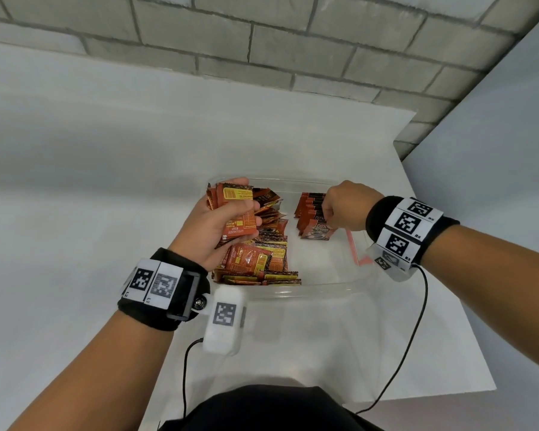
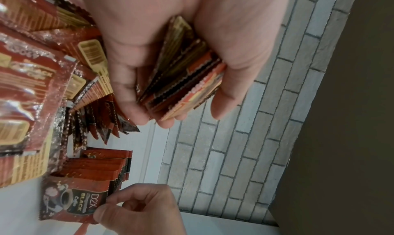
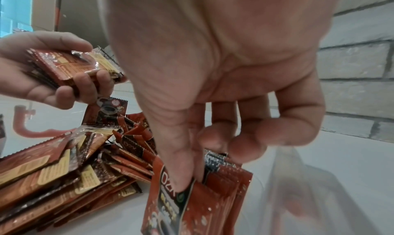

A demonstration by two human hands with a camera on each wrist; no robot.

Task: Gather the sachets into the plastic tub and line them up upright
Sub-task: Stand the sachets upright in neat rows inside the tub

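Red-brown foil sachets [image 1: 255,259], serrated edges

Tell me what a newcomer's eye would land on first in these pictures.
First, the red sachet heap filling the left side of the clear plastic tub. Next, the left hand above it, gripping a fanned bundle of sachets. Then the right hand, pinching the front sachet of the upright row on the tub's right.

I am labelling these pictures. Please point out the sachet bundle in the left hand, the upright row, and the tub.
sachet bundle [image 1: 235,213]: head view, top sachet's back.
upright row [image 1: 310,209]: head view, sachet tops.
plastic tub [image 1: 308,290]: head view, near rim.
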